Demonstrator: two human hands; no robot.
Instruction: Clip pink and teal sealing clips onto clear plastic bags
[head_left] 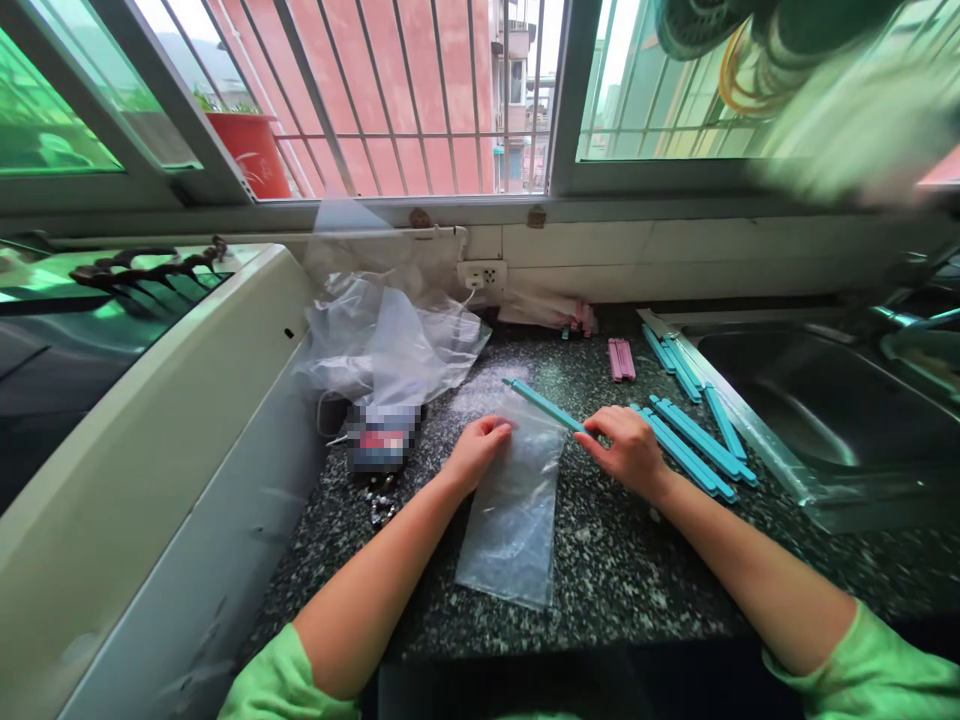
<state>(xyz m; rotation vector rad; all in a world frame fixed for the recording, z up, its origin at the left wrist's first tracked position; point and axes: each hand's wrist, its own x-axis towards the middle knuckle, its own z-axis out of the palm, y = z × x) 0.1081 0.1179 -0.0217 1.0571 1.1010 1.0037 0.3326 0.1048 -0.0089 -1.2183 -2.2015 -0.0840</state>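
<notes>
My left hand (480, 447) pinches the upper left edge of a clear plastic bag (514, 525), which hangs down flat over the speckled counter. Between the fingers of my right hand (626, 448) is one end of a slim turquoise plastic strip (546, 405). The strip slants up to the left, and its far end lies across the top of the bag. Whether that end is inside the bag's mouth I cannot tell. Just right of my right hand, several more turquoise strips (697, 440) lie on the counter. Short pink strips (621, 360) lie farther back.
Crumpled clear bags (397, 340) are heaped at the back left, with a blurred-out item (382, 440) in front. A bag with pink pieces (547, 310) lies by the wall socket (482, 275). A steel sink (795, 390) is at the right; a white-sided appliance (195, 470) bounds the left.
</notes>
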